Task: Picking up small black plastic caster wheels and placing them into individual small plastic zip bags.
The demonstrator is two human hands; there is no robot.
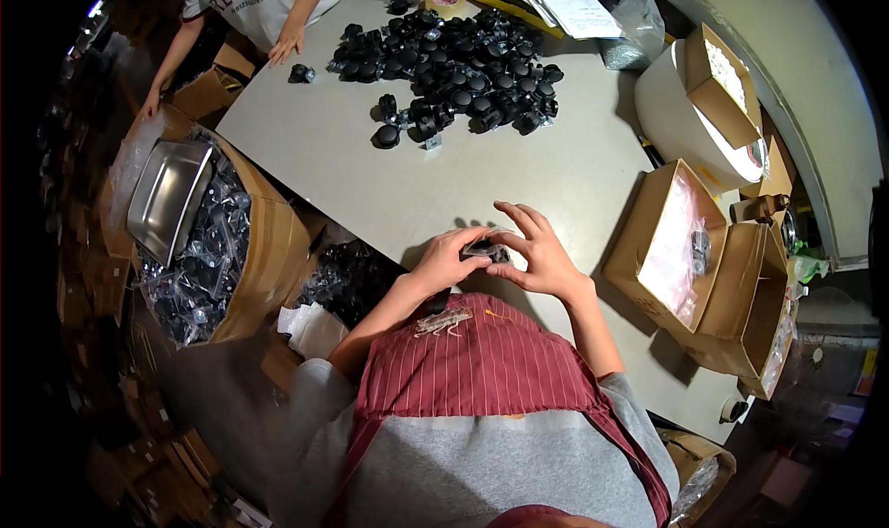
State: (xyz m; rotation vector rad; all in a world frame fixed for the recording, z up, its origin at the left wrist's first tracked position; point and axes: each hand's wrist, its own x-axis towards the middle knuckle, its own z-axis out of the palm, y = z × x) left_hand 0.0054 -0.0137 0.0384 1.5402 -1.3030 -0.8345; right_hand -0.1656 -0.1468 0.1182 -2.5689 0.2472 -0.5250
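Observation:
Close to my body at the table's near edge, both my hands meet round a small black piece in what looks like clear plastic (483,249). My left hand (439,267) grips it from the left, thumb and fingers closed on it. On the other side, my right hand (548,257) pinches it between thumb and forefinger, with the remaining fingers raised and spread. The fingers hide much of the piece. Beyond my hands lies a heap of black caster wheels (454,69) with shiny metal fittings. A single caster (301,73) sits apart, left of the heap.
Left of the table (324,148), a big carton (269,259) holds bagged black parts and a steel pan (169,199). Open boxes (639,269) stand along the right, near a white bucket (662,102). Another person's hand (289,41) rests on the far left edge.

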